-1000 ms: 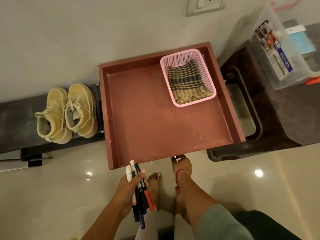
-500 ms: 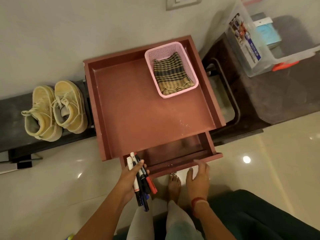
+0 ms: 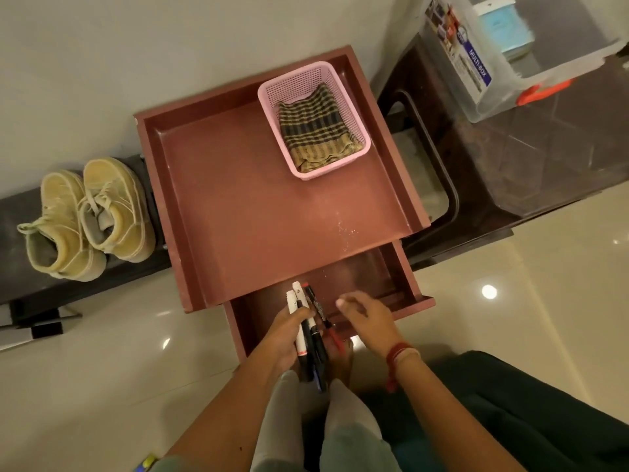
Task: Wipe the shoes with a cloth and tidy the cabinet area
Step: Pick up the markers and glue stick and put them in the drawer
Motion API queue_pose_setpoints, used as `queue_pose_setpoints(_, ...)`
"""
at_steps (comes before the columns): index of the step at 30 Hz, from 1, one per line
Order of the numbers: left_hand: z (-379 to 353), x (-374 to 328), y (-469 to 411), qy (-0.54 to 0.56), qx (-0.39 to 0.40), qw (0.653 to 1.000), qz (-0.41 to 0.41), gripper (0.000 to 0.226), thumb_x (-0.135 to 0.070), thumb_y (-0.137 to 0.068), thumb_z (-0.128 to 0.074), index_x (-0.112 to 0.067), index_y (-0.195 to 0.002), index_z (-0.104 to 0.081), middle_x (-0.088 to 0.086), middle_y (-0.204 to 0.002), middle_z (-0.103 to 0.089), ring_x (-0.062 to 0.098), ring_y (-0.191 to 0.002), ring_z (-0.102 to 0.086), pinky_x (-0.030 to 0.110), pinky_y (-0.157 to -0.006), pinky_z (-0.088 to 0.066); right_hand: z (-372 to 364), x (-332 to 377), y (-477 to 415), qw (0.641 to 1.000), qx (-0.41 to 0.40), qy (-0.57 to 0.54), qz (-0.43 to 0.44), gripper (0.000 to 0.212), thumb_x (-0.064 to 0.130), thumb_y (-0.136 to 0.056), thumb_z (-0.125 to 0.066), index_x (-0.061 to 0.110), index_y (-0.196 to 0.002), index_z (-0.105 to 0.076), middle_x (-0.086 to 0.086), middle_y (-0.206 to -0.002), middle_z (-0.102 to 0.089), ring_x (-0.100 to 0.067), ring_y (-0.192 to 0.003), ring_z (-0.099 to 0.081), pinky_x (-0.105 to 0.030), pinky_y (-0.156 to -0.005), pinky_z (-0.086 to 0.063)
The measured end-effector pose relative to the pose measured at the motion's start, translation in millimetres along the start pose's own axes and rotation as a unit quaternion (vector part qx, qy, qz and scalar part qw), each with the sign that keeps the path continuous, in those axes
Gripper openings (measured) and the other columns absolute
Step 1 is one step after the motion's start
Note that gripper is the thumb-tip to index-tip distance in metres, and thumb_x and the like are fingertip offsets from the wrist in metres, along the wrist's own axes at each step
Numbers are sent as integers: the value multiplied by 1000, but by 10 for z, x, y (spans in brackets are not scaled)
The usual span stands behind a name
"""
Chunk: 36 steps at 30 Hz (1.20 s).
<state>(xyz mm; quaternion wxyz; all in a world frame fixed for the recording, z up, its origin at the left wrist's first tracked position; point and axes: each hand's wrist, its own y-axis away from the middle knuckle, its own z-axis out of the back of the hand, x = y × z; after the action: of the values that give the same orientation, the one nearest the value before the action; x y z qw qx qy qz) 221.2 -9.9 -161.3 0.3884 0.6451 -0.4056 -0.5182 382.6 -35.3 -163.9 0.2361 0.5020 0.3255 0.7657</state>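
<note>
A pair of beige lace-up shoes (image 3: 85,219) stands on a low dark shelf (image 3: 20,206) left of the red-brown cabinet top (image 3: 255,199). A folded checked cloth (image 3: 316,131) lies in a pink basket (image 3: 272,93) at the top's far right corner. Below the top, the drawer (image 3: 374,274) is pulled out. My left hand (image 3: 286,332) grips a bundle of markers and pens (image 3: 303,321) over the drawer's front left. My right hand (image 3: 367,318) hovers right beside them with relaxed fingers, thumb close to a black marker; it is blurred.
A clear plastic storage box (image 3: 493,63) sits on a dark stand (image 3: 544,158) to the right. A dark stool frame (image 3: 439,178) fills the gap beside the cabinet. Glossy tile floor lies all around; a dark green seat (image 3: 527,420) is at the lower right.
The drawer has come out from under the cabinet top, drawn by my right hand. That hand then left the drawer front and moved to the markers, which my left hand brought over the drawer.
</note>
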Motion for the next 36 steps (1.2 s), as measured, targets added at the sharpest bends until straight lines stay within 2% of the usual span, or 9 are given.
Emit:
queue_pose_setpoints(8,-173,69,-172,47,19,998,26,23,-5,-91,-57,-8,-113,-62,10,-75,-64,20,-64,-60,33,-63,-52,-173,-59,-105,975,32,-216,-51,10,4,-87,-61,14,-90,-62,-1,-85,-64,-12,-78,-62,-13,-59,-50)
queue_pose_setpoints(12,-185,58,-290,61,4,998,16,17,-5,-89,-62,-10,-105,-64,8,-78,-65,19,-69,-62,35,-69,-53,80,-137,-349,971,-38,-209,-105,8,10,-89,-59,4,-90,-65,-10,-86,-65,-23,-81,-63,-39,-81,-56)
queue_pose_setpoints(15,-129,96,-335,98,-10,995,12,15,-11,-90,-62,-12,-104,-64,5,-86,-67,18,-77,-64,34,-70,-52,297,-241,-677,954,-125,-200,-187,7,9,-90,-58,7,-89,-64,-10,-82,-63,-21,-74,-62,-41,-85,-54)
queue_pose_setpoints(21,-49,144,-485,124,-1,992,10,25,-4,-92,-47,-10,-108,-65,4,-86,-65,17,-78,-62,34,-68,-51,289,-280,-1284,970,-182,141,-84,25,13,-90,-59,-1,-110,-63,-21,-110,-65,-39,-103,-60,-42,-88,-48)
queue_pose_setpoints(25,-32,153,-640,107,-10,994,16,22,-2,-94,-47,-9,-102,-66,5,-89,-66,20,-84,-66,35,-68,-53,261,-453,-1575,908,-144,393,-24,28,2,-96,-37,0,-118,-55,-20,-114,-63,-37,-103,-62,-45,-85,-50)
queue_pose_setpoints(28,-21,160,-742,109,1,993,35,19,-3,-94,-50,-9,-104,-65,6,-94,-69,21,-91,-67,37,-71,-54,253,-591,-1699,861,-115,495,24,37,-2,-95,-30,2,-131,-40,-20,-120,-57,-37,-100,-63,-45,-82,-50)
queue_pose_setpoints(31,-32,153,-775,98,-1,994,46,17,-3,-90,-57,-8,-106,-64,7,-97,-70,20,-91,-67,35,-71,-54,264,-599,-1673,835,-94,542,35,33,-2,-95,-32,0,-122,-51,-19,-121,-57,-34,-101,-63,-42,-85,-52)
queue_pose_setpoints(33,-59,147,-754,81,-6,996,47,23,-4,-87,-62,-2,-110,-64,11,-102,-70,19,-89,-67,35,-69,-56,254,-551,-1581,862,-125,490,29,26,2,-95,-39,1,-112,-59,-19,-126,-53,-34,-102,-61,-40,-84,-50)
queue_pose_setpoints(36,-95,156,-722,80,-34,995,39,27,-4,-85,-65,4,-111,-65,18,-99,-68,21,-82,-66,36,-73,-55,149,-397,-1228,965,-140,218,37,15,18,-89,-60,10,-101,-65,-10,-116,-61,-27,-98,-61,-35,-83,-50)
